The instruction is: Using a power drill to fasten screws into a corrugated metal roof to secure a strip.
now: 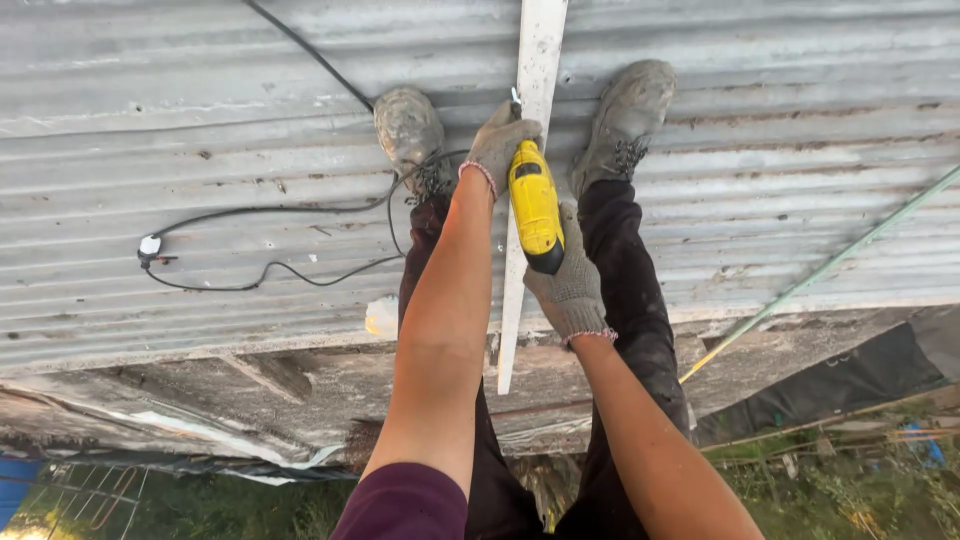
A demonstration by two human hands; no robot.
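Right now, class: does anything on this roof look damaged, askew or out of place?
Yes. The black power cable lies in loose loops across the corrugated metal roof and runs against the left shoe, where it could snag. The roof's lower edge looks torn and ragged. The gloved hands grip the yellow drill normally.

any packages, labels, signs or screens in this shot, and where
No signs, screens or readable labels show.
Possible package: a small pale, translucent plastic item lies on the corrugated metal roof near its edge, just left of the person's left forearm; too blurred to tell its kind.
The yellow and black power drill, held by the gloved right hand with the gloved left hand at its tip, shows no label.
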